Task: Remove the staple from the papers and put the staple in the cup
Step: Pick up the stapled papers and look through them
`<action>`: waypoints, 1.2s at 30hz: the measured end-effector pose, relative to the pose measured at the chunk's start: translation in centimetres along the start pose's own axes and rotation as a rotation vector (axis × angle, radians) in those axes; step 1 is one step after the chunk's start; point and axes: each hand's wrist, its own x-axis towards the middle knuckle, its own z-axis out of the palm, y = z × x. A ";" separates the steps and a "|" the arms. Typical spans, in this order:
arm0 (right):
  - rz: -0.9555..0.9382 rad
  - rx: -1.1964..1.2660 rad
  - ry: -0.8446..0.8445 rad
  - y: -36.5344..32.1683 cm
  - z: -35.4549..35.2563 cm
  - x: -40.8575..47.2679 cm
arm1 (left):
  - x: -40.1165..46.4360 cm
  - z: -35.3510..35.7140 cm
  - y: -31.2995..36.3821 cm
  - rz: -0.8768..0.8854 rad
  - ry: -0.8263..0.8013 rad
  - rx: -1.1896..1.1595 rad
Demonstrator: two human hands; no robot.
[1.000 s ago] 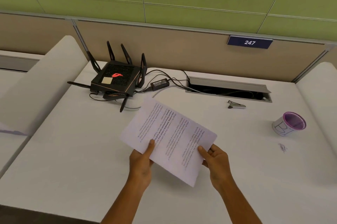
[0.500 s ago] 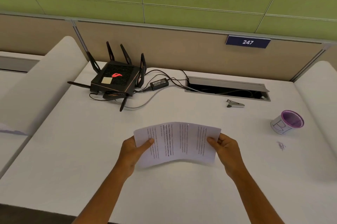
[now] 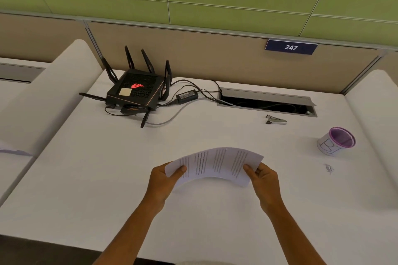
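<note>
The printed papers (image 3: 215,164) are held just above the white desk, bowed upward in the middle. My left hand (image 3: 162,180) pinches their left edge and my right hand (image 3: 263,180) pinches their right edge. The staple is too small to make out. A white cup (image 3: 336,140) with a purple inside stands at the right of the desk, apart from both hands. A small metal staple remover (image 3: 276,119) lies behind the papers near the cable slot.
A black router (image 3: 135,92) with antennas, its power brick (image 3: 187,95) and cables sit at the back left. An open cable slot (image 3: 267,102) runs along the back. A small ink mark (image 3: 328,168) is on the desk below the cup. Rounded dividers flank the desk.
The papers have swung from a tilted diagonal to lie crosswise and lower over the desk, now bowed between both hands, which have spread to opposite edges.
</note>
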 end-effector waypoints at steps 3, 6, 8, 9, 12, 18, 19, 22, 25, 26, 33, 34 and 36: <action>-0.021 -0.013 0.016 -0.5 -0.2 0.2 | -0.1 0.0 0.2 -0.003 0.014 -0.020; -0.013 -0.018 0.008 -0.5 -0.3 0.2 | -0.6 0.0 -0.1 -0.036 0.012 -0.041; 0.030 -0.027 -0.006 -0.2 -0.2 0.1 | -1.0 0.1 -0.7 -0.076 0.027 -0.046; 0.048 -0.031 -0.008 -0.1 -0.2 0.0 | -1.2 0.2 -1.0 -0.091 0.037 -0.054; 0.031 -0.072 -0.003 -0.8 -0.5 0.2 | -1.6 -0.1 -1.4 -0.107 0.038 -0.071; -0.064 -0.215 -0.094 -4.3 -1.3 1.6 | -1.7 -1.7 -1.6 -0.025 -0.007 -0.067; -0.078 -0.243 -0.119 -5.0 -1.4 1.9 | -1.6 -2.0 -1.6 0.001 0.001 -0.048; -0.121 -0.360 -0.208 -6.8 -1.7 2.9 | -1.3 -2.8 -1.7 0.071 -0.016 0.007; -0.168 -0.519 -0.304 -8.1 -1.4 3.7 | -1.0 -2.4 -1.2 0.107 -0.107 0.091; -0.178 -0.565 -0.335 -8.5 -1.2 3.9 | -0.9 -1.8 -0.8 0.113 -0.142 0.120; -0.286 -0.775 -0.498 -9.8 0.8 5.2 | -0.1 3.8 2.9 0.089 -0.305 0.110; -0.293 -0.780 -0.512 -9.7 1.0 5.3 | 0.1 4.5 3.2 0.078 -0.307 0.091; -0.300 -0.785 -0.536 -9.4 1.3 5.5 | 0.3 5.5 3.7 0.069 -0.293 0.062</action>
